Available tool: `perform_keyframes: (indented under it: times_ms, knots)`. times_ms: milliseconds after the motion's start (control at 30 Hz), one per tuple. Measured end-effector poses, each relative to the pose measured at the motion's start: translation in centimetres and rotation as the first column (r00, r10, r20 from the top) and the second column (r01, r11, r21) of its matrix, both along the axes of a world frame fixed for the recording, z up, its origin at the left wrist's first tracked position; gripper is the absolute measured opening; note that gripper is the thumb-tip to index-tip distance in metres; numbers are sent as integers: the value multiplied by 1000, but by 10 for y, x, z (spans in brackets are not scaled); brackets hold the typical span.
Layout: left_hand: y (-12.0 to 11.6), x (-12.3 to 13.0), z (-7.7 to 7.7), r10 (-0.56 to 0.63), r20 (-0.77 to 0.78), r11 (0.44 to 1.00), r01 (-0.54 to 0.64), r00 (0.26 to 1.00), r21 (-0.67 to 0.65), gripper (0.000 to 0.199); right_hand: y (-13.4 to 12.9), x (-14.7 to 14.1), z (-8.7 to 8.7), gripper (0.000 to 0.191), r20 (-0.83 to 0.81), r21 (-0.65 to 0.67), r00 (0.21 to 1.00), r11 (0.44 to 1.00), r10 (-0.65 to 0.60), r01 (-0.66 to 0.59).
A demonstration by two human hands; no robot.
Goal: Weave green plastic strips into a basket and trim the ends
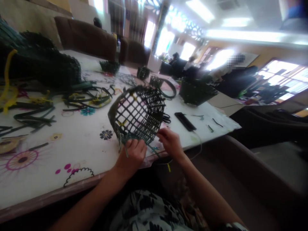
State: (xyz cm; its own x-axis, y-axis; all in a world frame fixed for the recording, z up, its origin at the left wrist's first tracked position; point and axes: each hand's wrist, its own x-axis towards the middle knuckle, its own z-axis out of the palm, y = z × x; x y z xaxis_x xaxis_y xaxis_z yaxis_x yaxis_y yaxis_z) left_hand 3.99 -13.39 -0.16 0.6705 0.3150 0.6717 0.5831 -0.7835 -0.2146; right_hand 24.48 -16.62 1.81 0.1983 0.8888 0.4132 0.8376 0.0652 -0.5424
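A dark green woven basket (156, 110) lies tipped on the patterned white table (91, 141), its lattice and inside facing me. My left hand (136, 152) is closed on the basket's near lower rim, where loose strip ends stick out. At the right end of that rim, my right hand (169, 139) has its thumb and fingertips pinched together; what they hold is too small to make out. A green strip (152, 149) pokes out between my two hands, below the rim.
Black scissors (166, 118) and a dark phone (185, 121) with a cable lie right of the basket. Green and yellow strips (89, 98) are strewn left. A dark woven pile (55, 64) stands back left, another basket (197, 90) behind right. A person (237, 78) is farther off.
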Motion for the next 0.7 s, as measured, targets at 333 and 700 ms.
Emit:
perform_keyframes:
  times_ms: [333, 700]
  knots:
    - [-3, 5, 1, -3, -14, 1000, 3, 1000, -5, 17, 0, -3, -16, 10, 184, -54, 983, 998, -27, 37]
    - [0, 6, 6, -66, -10, 998, 66, 998, 18, 21, 5, -26, -22, 12, 463, -224, 871, 928, -167, 297]
